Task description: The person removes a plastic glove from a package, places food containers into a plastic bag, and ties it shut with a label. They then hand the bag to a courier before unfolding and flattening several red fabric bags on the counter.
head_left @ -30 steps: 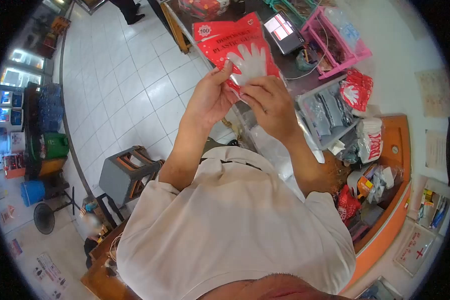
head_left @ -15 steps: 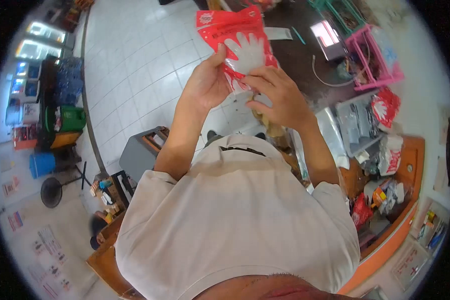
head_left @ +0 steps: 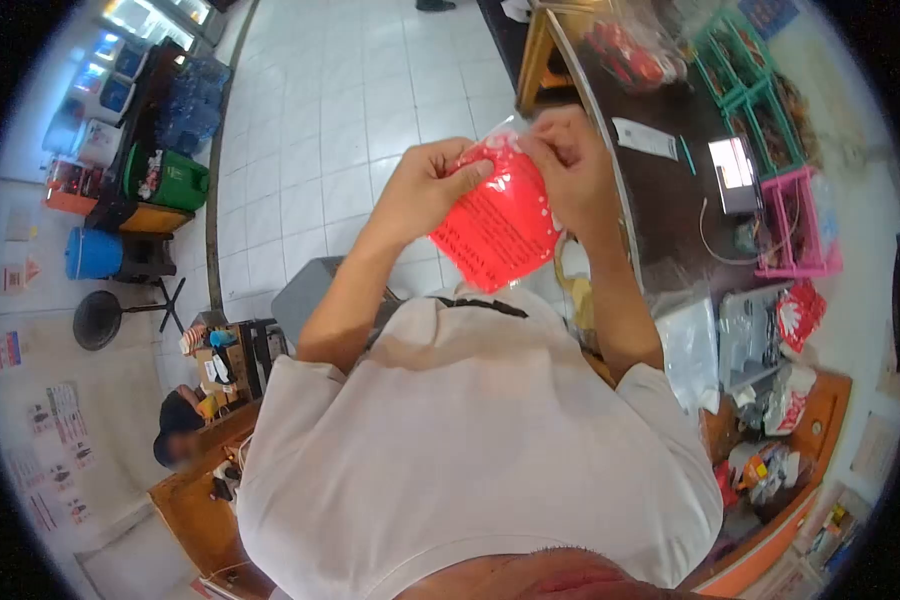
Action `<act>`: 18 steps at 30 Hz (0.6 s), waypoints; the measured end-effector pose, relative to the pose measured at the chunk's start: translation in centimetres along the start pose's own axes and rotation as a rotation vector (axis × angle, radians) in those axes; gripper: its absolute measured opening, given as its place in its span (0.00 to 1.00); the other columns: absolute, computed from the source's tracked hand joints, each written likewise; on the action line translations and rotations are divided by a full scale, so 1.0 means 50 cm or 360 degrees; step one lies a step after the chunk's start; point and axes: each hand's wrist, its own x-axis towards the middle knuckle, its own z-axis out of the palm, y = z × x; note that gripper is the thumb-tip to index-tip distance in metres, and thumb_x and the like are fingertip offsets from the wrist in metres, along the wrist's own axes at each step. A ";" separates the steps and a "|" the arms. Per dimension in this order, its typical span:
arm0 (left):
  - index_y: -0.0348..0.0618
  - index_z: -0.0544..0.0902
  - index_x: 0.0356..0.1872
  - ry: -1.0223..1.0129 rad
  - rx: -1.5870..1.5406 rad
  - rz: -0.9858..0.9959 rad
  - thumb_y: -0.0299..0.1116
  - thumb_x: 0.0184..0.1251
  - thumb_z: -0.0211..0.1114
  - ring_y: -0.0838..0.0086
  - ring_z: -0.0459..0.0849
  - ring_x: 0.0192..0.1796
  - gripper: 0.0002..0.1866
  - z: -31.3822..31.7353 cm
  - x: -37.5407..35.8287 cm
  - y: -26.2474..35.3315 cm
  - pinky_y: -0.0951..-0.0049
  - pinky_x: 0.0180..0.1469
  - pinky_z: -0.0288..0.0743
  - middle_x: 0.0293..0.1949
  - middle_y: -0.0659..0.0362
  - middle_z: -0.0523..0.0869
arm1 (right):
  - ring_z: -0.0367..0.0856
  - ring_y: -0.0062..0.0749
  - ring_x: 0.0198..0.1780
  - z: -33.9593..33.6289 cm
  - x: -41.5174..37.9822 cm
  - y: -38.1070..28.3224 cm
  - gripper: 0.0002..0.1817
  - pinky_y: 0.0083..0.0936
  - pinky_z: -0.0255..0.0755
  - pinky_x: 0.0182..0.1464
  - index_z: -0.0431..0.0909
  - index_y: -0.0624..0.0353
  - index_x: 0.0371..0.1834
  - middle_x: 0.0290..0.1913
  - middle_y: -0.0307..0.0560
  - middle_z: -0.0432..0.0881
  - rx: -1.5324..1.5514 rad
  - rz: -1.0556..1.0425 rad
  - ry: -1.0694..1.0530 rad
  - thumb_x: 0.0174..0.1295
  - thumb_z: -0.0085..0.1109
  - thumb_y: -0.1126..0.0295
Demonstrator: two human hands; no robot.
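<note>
A red plastic packet of disposable gloves (head_left: 500, 220) is held up in front of my chest, its printed back toward me with the text upside down. My left hand (head_left: 425, 190) grips its upper left edge, thumb lying on the face. At the upper right, my right hand (head_left: 575, 170) is closed in a pinch on the packet's clear plastic edge. The tips of my right fingers are partly hidden by the hand itself.
On the dark counter at right lie a white paper slip (head_left: 645, 138), a phone-like device with a bright screen (head_left: 735, 170), green baskets (head_left: 760, 90) and a pink basket (head_left: 800, 225). A grey tray (head_left: 750, 335) is nearer. Another person (head_left: 180, 425) is at lower left.
The packet has been turned over, from its glove-picture front to its text side. My right hand has moved up from the lower edge to the upper right edge. The view has shifted.
</note>
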 end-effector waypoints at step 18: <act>0.34 0.83 0.35 0.0429 0.0184 0.0184 0.40 0.81 0.56 0.85 0.64 0.27 0.19 -0.056 -0.047 -0.011 0.77 0.27 0.63 0.20 0.69 0.73 | 0.84 0.42 0.47 0.123 0.012 -0.035 0.06 0.32 0.79 0.47 0.85 0.61 0.39 0.51 0.47 0.82 -0.0332 -0.0627 -0.0143 0.58 0.65 0.76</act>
